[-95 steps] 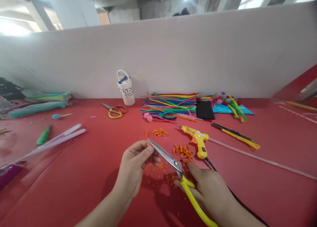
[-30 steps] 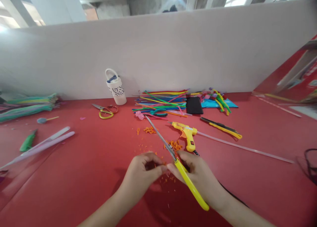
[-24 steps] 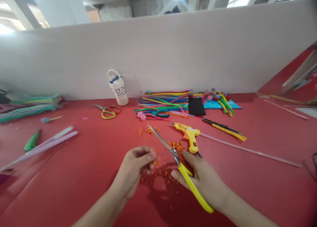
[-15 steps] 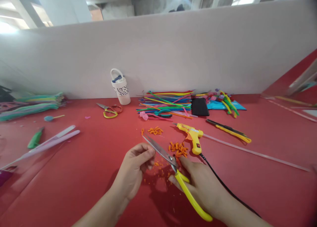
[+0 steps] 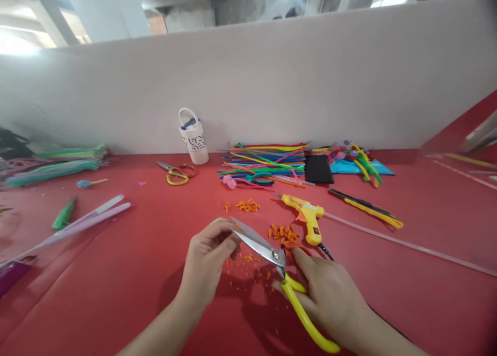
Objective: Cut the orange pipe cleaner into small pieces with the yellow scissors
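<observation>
My right hand (image 5: 330, 299) grips the yellow handles of a pair of scissors (image 5: 272, 265), blades slightly parted and pointing up-left. The blade tips reach my left hand (image 5: 207, 260), whose fingers are pinched on something small that I cannot make out. Tiny orange clippings (image 5: 248, 262) lie scattered on the red table (image 5: 116, 294) under both hands. Two small heaps of orange cut pieces sit just beyond, one heap (image 5: 285, 234) by the glue gun and one heap (image 5: 248, 206) farther back.
A yellow glue gun (image 5: 306, 218) with a black cord lies right of the heaps. Behind are a stack of coloured pipe cleaners (image 5: 267, 164), a black phone (image 5: 318, 169), a yellow utility knife (image 5: 367, 208), a second pair of scissors (image 5: 174, 173) and a white bottle (image 5: 193, 137). Pink sticks (image 5: 89, 218) lie left.
The scissors tilted from pointing far back to pointing left toward my left hand, and the hands, which touched a second ago, drew slightly apart. The camera view shifted a little.
</observation>
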`<state>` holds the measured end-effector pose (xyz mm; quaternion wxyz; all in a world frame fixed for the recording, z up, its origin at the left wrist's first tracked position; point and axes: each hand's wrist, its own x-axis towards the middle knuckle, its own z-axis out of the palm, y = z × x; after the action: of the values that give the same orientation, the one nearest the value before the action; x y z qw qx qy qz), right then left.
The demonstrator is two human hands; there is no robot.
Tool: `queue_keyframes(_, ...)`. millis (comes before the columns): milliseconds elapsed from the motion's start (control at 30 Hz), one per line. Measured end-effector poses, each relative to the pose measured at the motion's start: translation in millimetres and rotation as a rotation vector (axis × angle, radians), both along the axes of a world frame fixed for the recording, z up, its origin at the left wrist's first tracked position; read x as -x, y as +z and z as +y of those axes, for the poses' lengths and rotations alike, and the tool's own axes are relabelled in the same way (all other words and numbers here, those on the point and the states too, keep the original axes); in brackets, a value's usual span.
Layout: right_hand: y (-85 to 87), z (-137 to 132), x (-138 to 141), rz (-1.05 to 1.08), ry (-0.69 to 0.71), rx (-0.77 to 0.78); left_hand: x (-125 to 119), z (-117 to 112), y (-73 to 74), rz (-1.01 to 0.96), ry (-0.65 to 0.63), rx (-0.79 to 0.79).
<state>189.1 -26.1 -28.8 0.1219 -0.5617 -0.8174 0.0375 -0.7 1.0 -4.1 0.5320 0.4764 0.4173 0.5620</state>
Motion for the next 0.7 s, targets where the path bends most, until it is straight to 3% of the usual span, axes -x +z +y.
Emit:
queue_keyframes(400,-5.6,0.4,0.0,0.016,0.03,-0.027,0.7,0.3,1.0,-0.104,-0.056,0.078)
queue_keyframes(700,-5.1,0.5,-0.3,-0.011,0.051,-0.089,-0.8,-0.5,3.1,-0.107,-0.023,0.111)
